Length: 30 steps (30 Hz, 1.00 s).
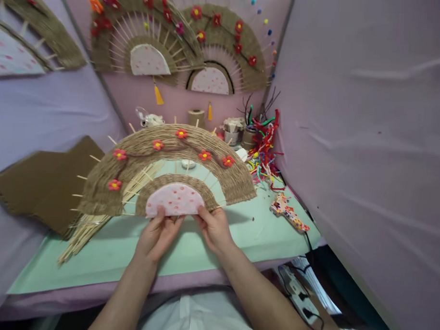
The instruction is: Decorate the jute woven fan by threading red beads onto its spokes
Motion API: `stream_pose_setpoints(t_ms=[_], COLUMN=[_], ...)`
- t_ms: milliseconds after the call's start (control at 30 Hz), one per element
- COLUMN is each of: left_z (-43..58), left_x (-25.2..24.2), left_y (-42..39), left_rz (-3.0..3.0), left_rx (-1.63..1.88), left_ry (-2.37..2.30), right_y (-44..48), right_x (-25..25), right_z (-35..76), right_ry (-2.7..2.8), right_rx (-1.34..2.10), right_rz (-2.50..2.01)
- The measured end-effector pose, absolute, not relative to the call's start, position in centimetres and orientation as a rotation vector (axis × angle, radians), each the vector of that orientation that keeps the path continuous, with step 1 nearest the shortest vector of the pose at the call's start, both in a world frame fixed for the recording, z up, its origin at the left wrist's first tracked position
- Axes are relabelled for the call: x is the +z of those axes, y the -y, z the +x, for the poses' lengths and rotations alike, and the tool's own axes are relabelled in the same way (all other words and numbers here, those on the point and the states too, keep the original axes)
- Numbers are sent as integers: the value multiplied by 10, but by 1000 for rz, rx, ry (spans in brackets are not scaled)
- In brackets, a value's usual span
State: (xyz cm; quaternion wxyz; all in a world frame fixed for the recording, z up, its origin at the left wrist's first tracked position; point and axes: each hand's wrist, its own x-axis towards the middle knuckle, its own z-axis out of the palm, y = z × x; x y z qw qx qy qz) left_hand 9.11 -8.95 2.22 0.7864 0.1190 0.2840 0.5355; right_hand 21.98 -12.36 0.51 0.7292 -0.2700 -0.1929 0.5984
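Note:
Both my hands hold a half-round woven twine fan (161, 180) up above the table. Thin sticks poke out past its outer edge, and red flowers with yellow centres sit along a brown branch on it. A white half-circle with pink dots (175, 200) covers its lower middle. My left hand (162, 233) grips the bottom edge left of centre, thumb in front and fingers behind. My right hand (214, 225) pinches the same edge further right, its fingers partly hidden behind the fan.
The table (202, 251) has a light green cover. Thin sticks (85, 237) and brown cardboard (49, 183) lie left. A patterned glue gun (288, 213) and colourful pipe cleaners (266, 142) are right. Finished fans (224, 35) hang behind. A power strip (302, 295) sits below.

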Motion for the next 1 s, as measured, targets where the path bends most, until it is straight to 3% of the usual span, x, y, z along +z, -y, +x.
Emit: stream_pose_setpoints(t_ms=[200, 367, 500, 667, 1000], left_z=[82, 69, 67, 73, 70], left_x=[27, 23, 19, 18, 13], left_y=[91, 116, 137, 140, 136], left_rz=[221, 236, 203, 125, 184], left_rx=[1228, 1299, 1245, 1235, 1223], left_ry=[-691, -765, -925, -981, -1015], right_y=[145, 200, 229, 219, 194], right_x=[-11, 12, 45, 33, -2], right_z=[230, 266, 317, 380, 373], right_ry=[571, 1383, 1760, 1491, 1631], right_rx=[1413, 1669, 1283, 308, 137], right_rz=[-841, -1080, -1343, -2031, -2188])
